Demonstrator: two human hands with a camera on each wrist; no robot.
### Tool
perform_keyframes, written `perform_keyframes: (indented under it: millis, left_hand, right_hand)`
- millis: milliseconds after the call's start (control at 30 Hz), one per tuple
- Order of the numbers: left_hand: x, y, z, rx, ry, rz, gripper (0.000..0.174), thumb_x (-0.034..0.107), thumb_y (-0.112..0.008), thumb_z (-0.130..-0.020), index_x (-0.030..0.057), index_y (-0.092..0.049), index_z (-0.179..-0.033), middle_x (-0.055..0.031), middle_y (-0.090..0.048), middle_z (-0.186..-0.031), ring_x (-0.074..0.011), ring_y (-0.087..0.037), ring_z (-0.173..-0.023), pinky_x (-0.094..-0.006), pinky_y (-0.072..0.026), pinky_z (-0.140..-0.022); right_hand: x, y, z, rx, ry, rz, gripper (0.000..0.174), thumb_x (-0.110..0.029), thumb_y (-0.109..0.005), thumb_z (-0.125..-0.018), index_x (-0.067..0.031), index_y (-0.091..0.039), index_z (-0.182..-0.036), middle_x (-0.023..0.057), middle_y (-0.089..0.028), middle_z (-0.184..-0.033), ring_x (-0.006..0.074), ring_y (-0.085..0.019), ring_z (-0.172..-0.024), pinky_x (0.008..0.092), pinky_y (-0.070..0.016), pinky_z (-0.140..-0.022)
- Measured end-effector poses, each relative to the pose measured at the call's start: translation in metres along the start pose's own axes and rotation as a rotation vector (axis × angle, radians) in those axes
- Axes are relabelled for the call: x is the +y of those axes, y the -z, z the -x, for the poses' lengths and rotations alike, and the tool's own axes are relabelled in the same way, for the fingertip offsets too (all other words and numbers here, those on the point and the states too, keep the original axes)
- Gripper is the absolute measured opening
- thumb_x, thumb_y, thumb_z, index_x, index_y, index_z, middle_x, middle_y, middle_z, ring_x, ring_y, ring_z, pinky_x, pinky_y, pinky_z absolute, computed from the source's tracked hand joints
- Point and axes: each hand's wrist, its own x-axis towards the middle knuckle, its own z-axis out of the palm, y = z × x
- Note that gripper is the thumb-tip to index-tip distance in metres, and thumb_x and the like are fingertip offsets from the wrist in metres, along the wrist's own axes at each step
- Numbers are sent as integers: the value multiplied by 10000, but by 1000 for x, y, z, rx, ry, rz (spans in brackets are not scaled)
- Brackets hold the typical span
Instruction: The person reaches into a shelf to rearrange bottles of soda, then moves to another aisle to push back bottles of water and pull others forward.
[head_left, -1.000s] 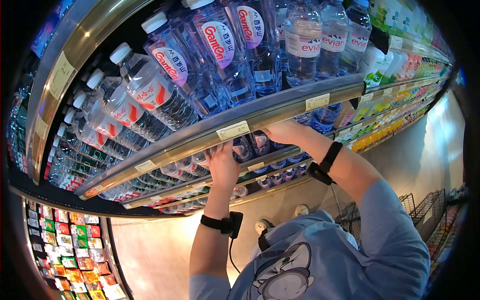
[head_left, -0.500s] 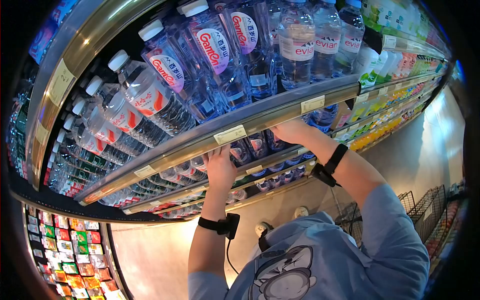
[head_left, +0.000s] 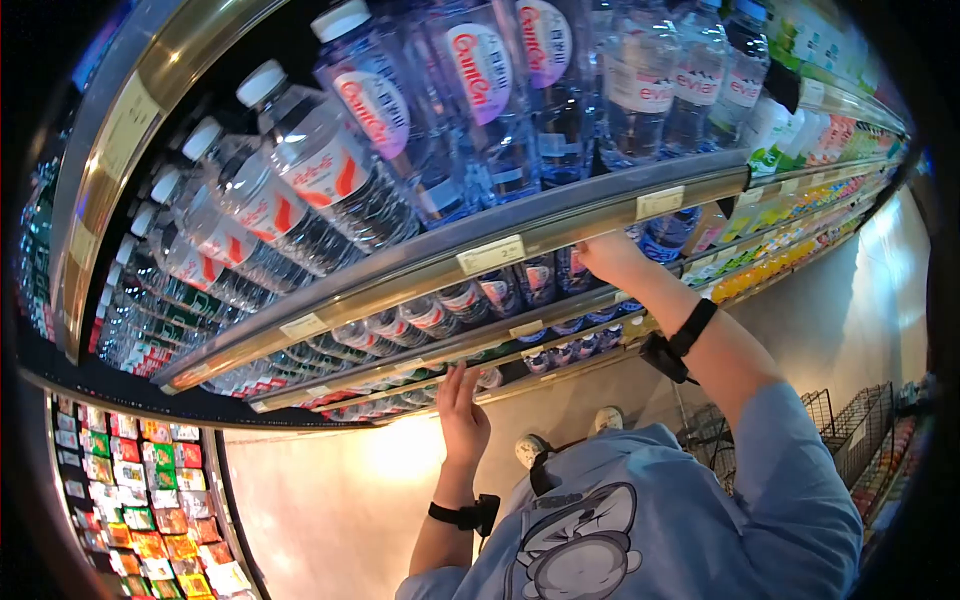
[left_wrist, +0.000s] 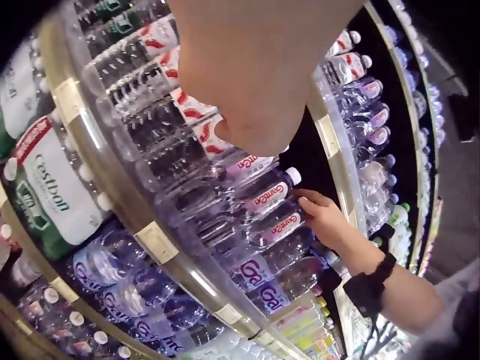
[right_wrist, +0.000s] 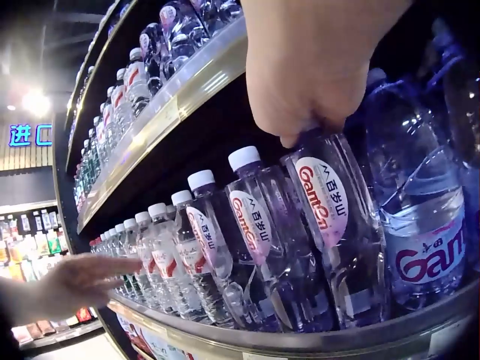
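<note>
My right hand [right_wrist: 307, 75] pinches the top of a clear Ganten water bottle [right_wrist: 334, 217] that stands upright on the shelf; its cap is hidden under the fingers. In the head view the same hand [head_left: 615, 258] reaches beneath the upper shelf's edge, partly covered by it. Two white-capped Ganten bottles [right_wrist: 247, 232] stand beside the gripped one. My left hand [head_left: 463, 415] is away from the bottles, in front of the lower shelves, its fingers fairly straight and holding nothing. The right wrist view shows this left hand [right_wrist: 82, 277] blurred, near the red-and-white labelled bottles [right_wrist: 161, 251].
An upper shelf edge [head_left: 560, 225] with price tags overhangs the right hand. Larger Ganten bottles [head_left: 375, 110] and Evian bottles [head_left: 640, 90] stand on that shelf. A large round Ganten bottle [right_wrist: 420, 202] is right of the gripped one. Wire baskets [head_left: 850, 430] stand behind.
My left hand has dropped from the shelf edge back toward the body. The right hand stays under the shelf, shifted slightly right in view as the head view moved.
</note>
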Motion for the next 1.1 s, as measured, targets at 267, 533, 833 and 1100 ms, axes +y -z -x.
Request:
perform_keyframes:
  millis: [267, 533, 833, 1100]
  left_hand:
    - [-56, 12, 91, -27, 324, 24, 490, -144, -480, -736, 57, -649, -1149, -189, -614, -1219, -354, -585, -1119, -418, -486, -947]
    - [-71, 24, 147, -18, 493, 84, 401, -97, -481, -789, 34, -648, -1129, -192, -647, -1155, -348, -619, -1071, -406, -510, -920]
    - [-95, 42, 153, 35, 456, 93, 357, -89, -525, -794, 29, -659, -1103, -192, -670, -1085, -355, -647, -1007, -403, -523, -879]
    - [-131, 44, 177, -54, 447, 119, 294, -14, -561, -828, 42, -683, -1089, -190, -686, -1049, -339, -664, -978, -395, -528, -871]
  right_hand:
    - [-7, -2, -2, 90, -28, -7, 172, 35, -565, -751, 9, -618, -913, 220, -623, -837, 376, -616, -835, 459, -474, -724]
    - [17, -26, -2, 275, 84, -74, 315, 100, -504, -799, -20, -587, -1078, 209, -598, -933, 395, -564, -903, 459, -449, -773]
    - [-23, 2, 24, 317, 117, 39, 269, 9, -482, -907, -23, -541, -1168, 228, -538, -1138, 455, -489, -1047, 481, -408, -911]
    - [-35, -23, 138, 343, -59, -23, 261, 54, -546, -822, -35, -603, -1060, 184, -574, -1192, 384, -561, -1018, 462, -470, -854]
